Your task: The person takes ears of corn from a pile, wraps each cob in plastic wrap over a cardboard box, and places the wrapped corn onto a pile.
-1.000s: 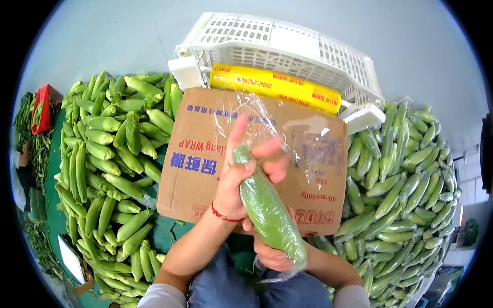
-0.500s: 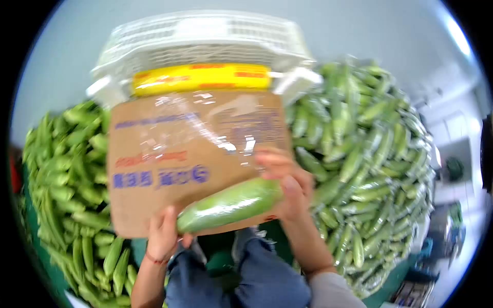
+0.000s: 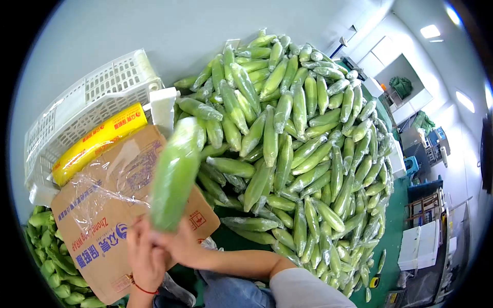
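Note:
A green ear of corn (image 3: 177, 169) in its husk, with clear film around it, stands nearly upright in front of me, slightly blurred. My right hand (image 3: 182, 246) is closed around its lower end. Close beside, my left hand (image 3: 145, 256) has its fingers curled at the same end, and the two hands touch. Beneath the corn lies a brown cardboard box (image 3: 97, 220) with blue and red print. Loose clear film (image 3: 97, 192) is spread over the top of this box.
A yellow printed film roll (image 3: 100, 143) lies along the white plastic crate (image 3: 90, 82). At right rises a large pile of film-wrapped corn (image 3: 303, 159). More corn (image 3: 54, 256) lies at lower left. A white foam box (image 3: 418, 246) stands at far right.
My view has swung right. The corn has gone from lying slantwise between both hands to nearly upright, and my left hand has come together with my right at its lower end.

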